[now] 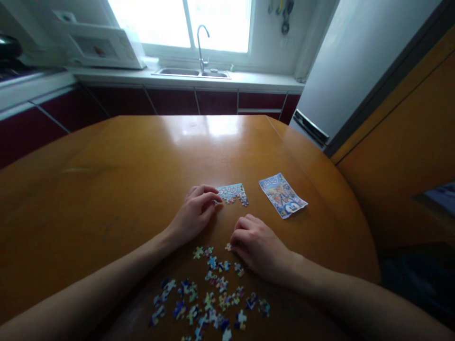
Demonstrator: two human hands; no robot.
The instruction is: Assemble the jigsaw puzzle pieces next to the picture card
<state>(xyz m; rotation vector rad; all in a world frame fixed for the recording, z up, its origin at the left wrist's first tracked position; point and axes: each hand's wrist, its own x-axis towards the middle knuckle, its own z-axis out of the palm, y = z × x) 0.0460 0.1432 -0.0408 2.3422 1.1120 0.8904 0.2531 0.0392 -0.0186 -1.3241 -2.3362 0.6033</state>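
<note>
A: Start at the left. How is the left hand [199, 208] set?

B: Its fingers bend loosely over the left end of the puzzle [229, 191]. Whether they pinch anything there, I can't tell.

A: Is that a useful place for it?

B: I'd say so. Light pressure should steady the joined part; a hard push could slide or buckle it on the smooth table [142, 156].

A: And the loose pieces [212, 316]?

B: Scattered nearer the camera than the puzzle, some seemingly overlapping. Spreading them flat, print up, would make colours easier to compare.

A: Where does the puzzle take additions?

B: Its far edge is straight, so I'd work along the ragged near edge. Lower a piece squarely, press once the tabs line up, and turn it rather than force it.

A: Now the right hand [258, 244]?

B: Fingers curled, a pale piece [228, 246] right at their tips. Clamped or merely touched, I can't tell. Lifting it by its sides would keep the print in sight.

A: And farthest right?

B: The sheet [282, 194], picture up, apart from both hands. Checking a piece's colours against it first should save wrong tries.
</note>
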